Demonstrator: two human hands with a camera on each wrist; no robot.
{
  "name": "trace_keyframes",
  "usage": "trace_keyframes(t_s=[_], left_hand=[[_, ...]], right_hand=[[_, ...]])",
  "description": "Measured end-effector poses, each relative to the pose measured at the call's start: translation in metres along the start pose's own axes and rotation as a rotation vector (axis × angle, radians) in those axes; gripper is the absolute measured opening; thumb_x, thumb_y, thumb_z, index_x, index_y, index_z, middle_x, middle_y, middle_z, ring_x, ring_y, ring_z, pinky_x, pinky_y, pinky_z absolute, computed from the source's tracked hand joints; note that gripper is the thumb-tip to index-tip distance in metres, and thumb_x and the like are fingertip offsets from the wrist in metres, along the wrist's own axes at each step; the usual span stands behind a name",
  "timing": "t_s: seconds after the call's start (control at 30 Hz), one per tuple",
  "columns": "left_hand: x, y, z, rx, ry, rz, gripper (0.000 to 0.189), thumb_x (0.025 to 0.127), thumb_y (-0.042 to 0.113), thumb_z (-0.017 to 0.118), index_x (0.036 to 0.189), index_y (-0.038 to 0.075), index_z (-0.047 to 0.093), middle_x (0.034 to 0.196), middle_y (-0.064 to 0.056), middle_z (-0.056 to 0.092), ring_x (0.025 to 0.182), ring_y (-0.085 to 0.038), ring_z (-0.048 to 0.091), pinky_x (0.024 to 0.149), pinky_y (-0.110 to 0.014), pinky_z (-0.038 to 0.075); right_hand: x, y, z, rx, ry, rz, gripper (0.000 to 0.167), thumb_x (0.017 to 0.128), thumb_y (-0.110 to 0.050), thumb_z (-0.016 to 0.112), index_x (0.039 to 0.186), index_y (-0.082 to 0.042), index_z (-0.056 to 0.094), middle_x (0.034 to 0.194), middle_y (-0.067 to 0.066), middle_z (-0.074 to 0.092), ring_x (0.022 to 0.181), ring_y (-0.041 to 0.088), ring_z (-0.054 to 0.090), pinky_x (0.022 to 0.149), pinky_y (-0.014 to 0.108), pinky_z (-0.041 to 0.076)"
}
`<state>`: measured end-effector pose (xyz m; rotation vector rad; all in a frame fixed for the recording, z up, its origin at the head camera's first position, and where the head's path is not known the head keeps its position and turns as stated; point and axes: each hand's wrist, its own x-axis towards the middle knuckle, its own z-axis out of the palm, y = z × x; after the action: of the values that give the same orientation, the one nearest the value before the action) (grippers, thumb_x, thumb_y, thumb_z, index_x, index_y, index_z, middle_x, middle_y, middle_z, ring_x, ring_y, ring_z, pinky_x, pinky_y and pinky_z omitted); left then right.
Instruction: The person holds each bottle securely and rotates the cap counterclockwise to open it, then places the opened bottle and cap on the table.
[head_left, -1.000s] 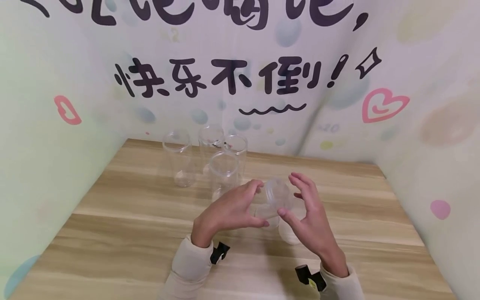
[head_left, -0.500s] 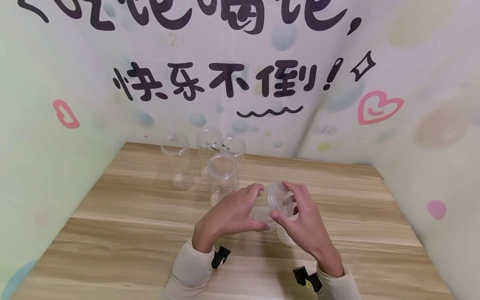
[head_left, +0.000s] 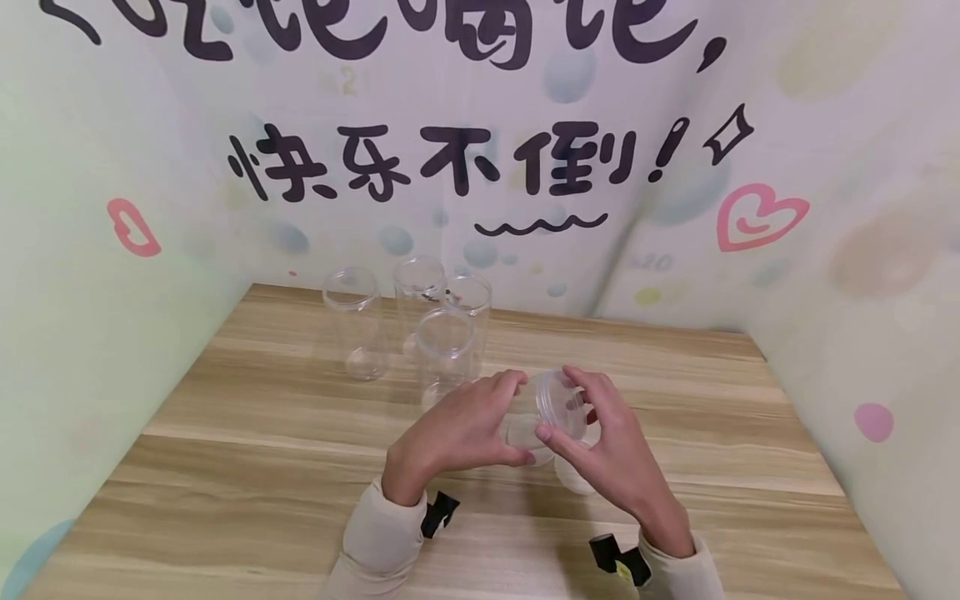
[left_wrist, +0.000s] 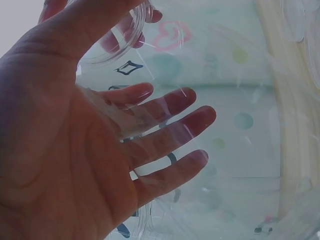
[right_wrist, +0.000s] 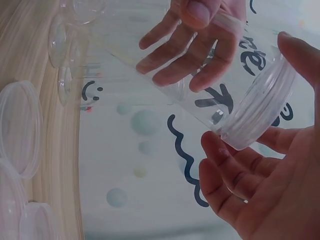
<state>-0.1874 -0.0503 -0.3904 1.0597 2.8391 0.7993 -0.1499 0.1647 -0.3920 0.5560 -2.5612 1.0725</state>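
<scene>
A clear plastic cup [head_left: 525, 408] lies tilted between the two hands, its mouth toward the right. The left hand [head_left: 461, 425] grips the cup's body, with the thumb on one side and the fingers around the other; through the clear wall its fingers [right_wrist: 175, 55] show in the right wrist view. At the mouth sits a translucent ridged lid [right_wrist: 262, 107]. The right hand [head_left: 618, 450] holds this lid by its edge between thumb and fingers. In the left wrist view, the lid's round rim [left_wrist: 132, 42] appears near the top.
Several upright clear cups, among them a front cup [head_left: 446, 346] and a left cup [head_left: 354, 325], stand at the back left of the wooden table [head_left: 262, 500]. Loose translucent lids [right_wrist: 20, 127] lie on the tabletop under the hands. A printed wall [head_left: 375, 225] closes the back.
The right hand has brought the lid left against the cup's mouth, and its fingers have closed in around the lid's edge. The left hand keeps its grip on the cup. Standing cups stay put.
</scene>
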Motion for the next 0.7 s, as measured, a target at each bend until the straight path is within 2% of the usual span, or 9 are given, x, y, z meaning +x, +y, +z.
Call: trace_keyframes(t_s=[0.43, 0.7], left_hand=[[-0.001, -0.003, 0.000, -0.023, -0.006, 0.021, 0.083, 0.073, 0.045, 0.083, 0.137, 0.008, 0.045, 0.114, 0.001, 0.062, 0.096, -0.012, 0.059, 0.082, -0.031, 0.052], [-0.002, -0.004, -0.001, -0.030, 0.003, 0.043, 0.083, 0.072, 0.046, 0.084, 0.135, 0.008, 0.046, 0.115, -0.002, 0.063, 0.096, -0.012, 0.059, 0.080, -0.030, 0.052]], right_hand=[[-0.001, 0.003, -0.007, 0.080, -0.052, -0.045, 0.074, 0.079, -0.019, 0.085, 0.143, -0.016, 0.049, 0.131, 0.000, 0.057, 0.111, 0.015, 0.054, 0.085, 0.027, 0.050], [-0.002, 0.004, -0.012, 0.127, -0.075, -0.085, 0.079, 0.076, -0.014, 0.086, 0.145, -0.019, 0.047, 0.135, -0.002, 0.055, 0.115, 0.016, 0.052, 0.089, 0.028, 0.049]])
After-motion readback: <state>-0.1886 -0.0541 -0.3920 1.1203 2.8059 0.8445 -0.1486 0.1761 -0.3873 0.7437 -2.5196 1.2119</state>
